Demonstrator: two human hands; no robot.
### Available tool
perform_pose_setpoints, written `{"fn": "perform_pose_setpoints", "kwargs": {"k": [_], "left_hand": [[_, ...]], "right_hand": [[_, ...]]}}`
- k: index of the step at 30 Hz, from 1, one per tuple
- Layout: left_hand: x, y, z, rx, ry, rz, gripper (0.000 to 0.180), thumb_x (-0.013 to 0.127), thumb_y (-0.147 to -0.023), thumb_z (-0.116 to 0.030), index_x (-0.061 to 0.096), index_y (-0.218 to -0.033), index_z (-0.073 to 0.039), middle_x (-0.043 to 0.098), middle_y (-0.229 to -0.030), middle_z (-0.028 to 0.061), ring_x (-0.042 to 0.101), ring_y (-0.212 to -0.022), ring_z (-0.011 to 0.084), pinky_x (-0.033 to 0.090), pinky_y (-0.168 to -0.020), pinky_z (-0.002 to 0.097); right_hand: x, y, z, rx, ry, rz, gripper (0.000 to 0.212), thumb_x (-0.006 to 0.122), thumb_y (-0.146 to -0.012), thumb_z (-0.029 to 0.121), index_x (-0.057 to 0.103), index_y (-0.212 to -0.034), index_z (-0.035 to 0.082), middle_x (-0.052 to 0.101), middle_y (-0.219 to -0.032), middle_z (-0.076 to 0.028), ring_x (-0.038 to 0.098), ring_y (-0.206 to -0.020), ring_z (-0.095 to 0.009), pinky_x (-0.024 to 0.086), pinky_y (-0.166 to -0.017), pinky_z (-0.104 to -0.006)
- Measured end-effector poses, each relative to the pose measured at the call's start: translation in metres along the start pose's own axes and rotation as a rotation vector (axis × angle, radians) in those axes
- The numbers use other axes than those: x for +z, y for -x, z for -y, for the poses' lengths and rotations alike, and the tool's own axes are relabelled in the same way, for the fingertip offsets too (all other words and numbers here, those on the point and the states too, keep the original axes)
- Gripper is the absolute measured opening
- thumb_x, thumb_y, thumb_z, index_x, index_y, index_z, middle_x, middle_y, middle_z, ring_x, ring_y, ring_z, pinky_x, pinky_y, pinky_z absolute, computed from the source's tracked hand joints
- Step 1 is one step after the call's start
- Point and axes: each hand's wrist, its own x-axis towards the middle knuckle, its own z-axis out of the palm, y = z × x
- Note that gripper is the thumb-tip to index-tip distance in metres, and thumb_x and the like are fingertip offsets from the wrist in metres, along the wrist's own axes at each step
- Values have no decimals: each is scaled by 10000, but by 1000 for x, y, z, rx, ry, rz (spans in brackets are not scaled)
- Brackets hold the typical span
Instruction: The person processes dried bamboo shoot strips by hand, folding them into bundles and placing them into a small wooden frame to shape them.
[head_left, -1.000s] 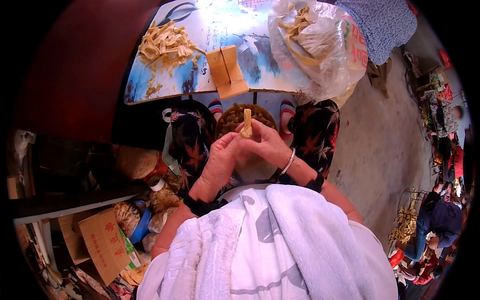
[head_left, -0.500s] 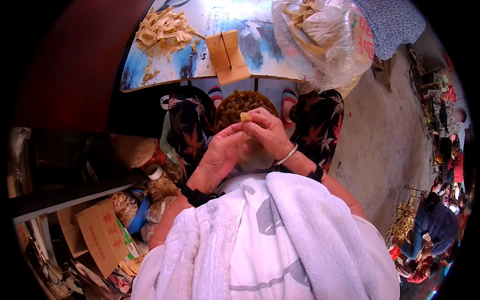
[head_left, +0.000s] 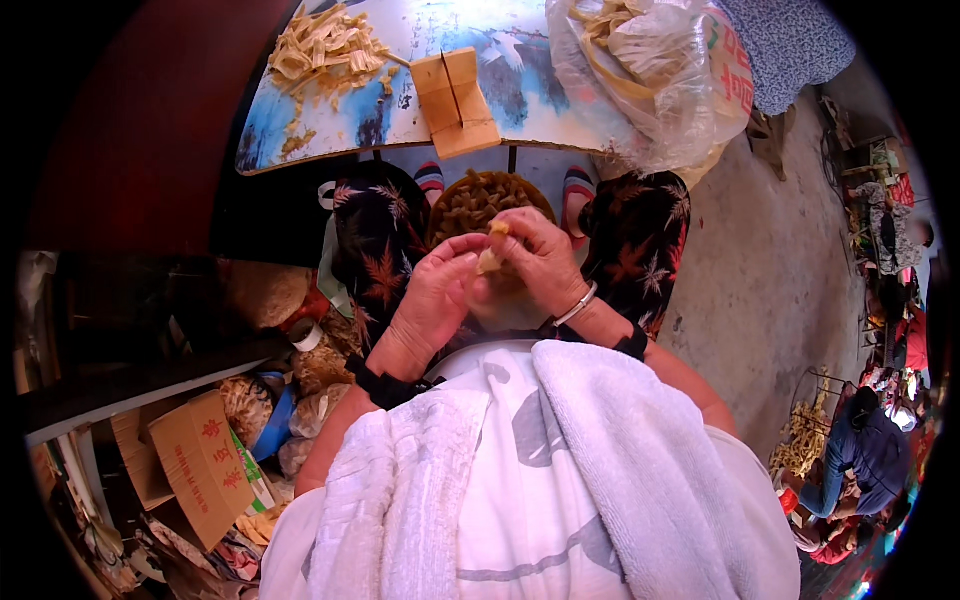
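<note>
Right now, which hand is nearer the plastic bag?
Right. In view, the right hand is below and left of the plastic bag; the left hand, farther left and lower.

On the blue-white tabletop (head_left: 562, 128), a tan angular wooden block (head_left: 466, 122) separates yellowish strips (head_left: 322, 48), left, from a clear plastic bag (head_left: 660, 105), right.

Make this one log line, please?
right hand: pinching yellow strip; left hand: close, contact unclear; below: bowl of brown pieces; table: wooden block, plastic bag
</note>
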Motion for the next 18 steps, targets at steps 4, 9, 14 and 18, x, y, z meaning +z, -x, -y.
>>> {"fn": "perform_pose_setpoints", "kwargs": {"k": [4,9,14,18], "left_hand": [[-3,3,10,59,-418,-128,197,639,-917,-170,602,-1044,-24,646,-829,22,564,-660,77,462,-621,212],[4,2,9,81,-370,-160,138,610,-934,-167,586,-991,-43,608,-789,-3,534,-638,55,422,-569,178],[-1,11,4,-12,-340,-80,95,573,-955,-154,572,-990,-66,513,-711,-42,401,-546,23,318,-483,172],[11,16,1,-32,-363,-129,85,553,-971,-137,569,-1009,-63,434,-650,-48,323,-503,24,261,-456,175]], "right_hand": [[-8,-5,10,231,5,90,164,678,-874,138,601,-974,32,590,-912,-26,573,-812,-104,470,-725,-238],[4,2,-2,250,-344,173,248,747,-817,183,597,-939,28,605,-793,14,534,-708,-63,454,-647,-230],[-7,-13,-8,424,-309,87,193,722,-815,90,598,-959,60,577,-825,53,528,-751,-24,434,-663,-178],[-2,-13,-6,355,-324,73,175,721,-814,112,599,-907,27,601,-773,26,522,-692,-26,437,-614,-199]]}}
